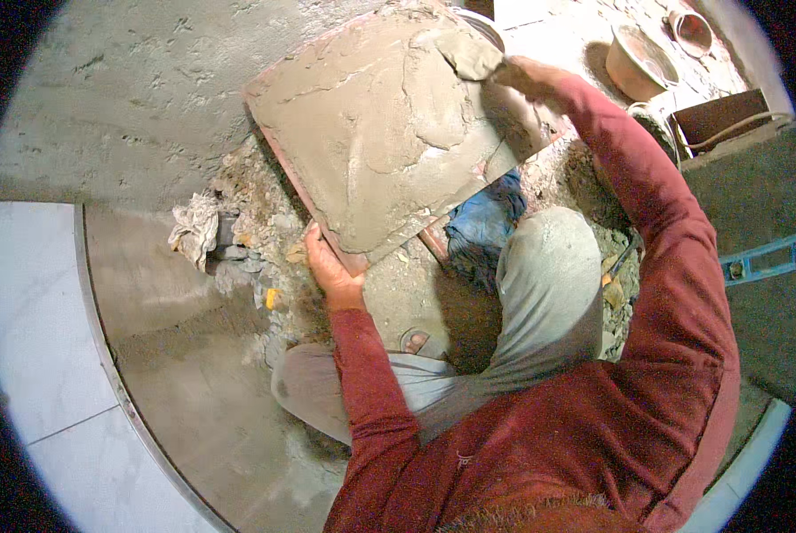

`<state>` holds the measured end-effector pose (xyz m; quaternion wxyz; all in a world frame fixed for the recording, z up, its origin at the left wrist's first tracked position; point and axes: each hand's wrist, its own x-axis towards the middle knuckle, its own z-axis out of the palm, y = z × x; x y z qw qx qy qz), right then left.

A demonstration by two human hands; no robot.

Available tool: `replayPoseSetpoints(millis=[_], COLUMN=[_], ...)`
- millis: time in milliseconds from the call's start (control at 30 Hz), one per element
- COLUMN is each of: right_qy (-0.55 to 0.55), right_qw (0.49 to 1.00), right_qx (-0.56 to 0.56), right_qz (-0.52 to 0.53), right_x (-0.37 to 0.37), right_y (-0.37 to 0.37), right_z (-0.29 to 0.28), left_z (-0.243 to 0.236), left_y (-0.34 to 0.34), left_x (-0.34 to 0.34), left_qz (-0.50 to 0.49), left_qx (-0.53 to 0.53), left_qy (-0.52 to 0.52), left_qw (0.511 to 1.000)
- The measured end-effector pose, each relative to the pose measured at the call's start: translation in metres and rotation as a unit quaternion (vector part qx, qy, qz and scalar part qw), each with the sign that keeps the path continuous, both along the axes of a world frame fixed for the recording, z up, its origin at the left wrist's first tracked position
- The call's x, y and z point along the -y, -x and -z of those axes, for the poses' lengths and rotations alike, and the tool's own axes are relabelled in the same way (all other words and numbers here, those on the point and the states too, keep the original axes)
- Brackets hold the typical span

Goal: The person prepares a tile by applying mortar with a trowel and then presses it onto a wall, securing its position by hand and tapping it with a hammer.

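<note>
A large square tile (354, 115) with a reddish edge is tilted up in front of me, its upper face coated in wet grey mortar. My left hand (333, 269) grips its near corner, with the thumb at the edge. Over the far right part of the tile, my right hand (531, 80) is closed on a trowel (467, 55). Mortar covers the trowel's blade, which lies against the coating; its handle is hidden in my fingers. The tile's underside is out of sight.
A blue cloth (487, 222) lies by my raised knee (549, 258). Rubble and a crumpled rag (195, 229) are beside the plastered wall (123, 98). Buckets, one of them pale (640, 64), stand far right. White floor tiles (43, 329) edge the left. A blue level (760, 261) is at right.
</note>
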<state>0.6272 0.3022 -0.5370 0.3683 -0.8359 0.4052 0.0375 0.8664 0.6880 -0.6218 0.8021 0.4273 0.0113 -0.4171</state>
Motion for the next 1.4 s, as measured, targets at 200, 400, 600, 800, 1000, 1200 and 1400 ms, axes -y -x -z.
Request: replayPoseSetpoints(millis=[200, 400, 600, 800, 1000, 1200, 1400], right_qy=[-0.228, -0.393, -0.367, -0.195, 0.356, 0.265, -0.216], right_qw=[0.957, 0.867, 0.910, 0.954, 0.871, 0.936, 0.971], right_qx=[0.158, 0.248, 0.191, 0.040, 0.084, 0.049, 0.073], right_qz=[0.085, 0.179, 0.017, -0.222, -0.327, -0.224, -0.074], right_x=[-0.019, -0.005, -0.064, -0.083, -0.019, 0.015, -0.044], right_y=[0.029, -0.033, -0.110, -0.076, -0.079, -0.163, -0.180], right_z=[-0.040, 0.001, -0.010, -0.026, -0.011, -0.003, -0.020], left_z=[0.005, 0.013, 0.002, -0.002, -0.011, -0.004, -0.009], left_y=[-0.003, -0.004, -0.002, 0.002, 0.003, 0.005, 0.001], left_x=[0.002, 0.006, 0.009, 0.005, 0.005, 0.016, 0.009], left_qz=[0.005, 0.020, -0.006, -0.017, -0.023, -0.004, -0.016], left_qx=[-0.024, -0.022, -0.021, -0.017, -0.012, -0.016, -0.024], left_qy=[0.007, 0.030, 0.035, 0.050, 0.044, 0.038, 0.031], left_qw=[1.000, 0.999, 0.999, 0.998, 0.999, 0.999, 0.999])
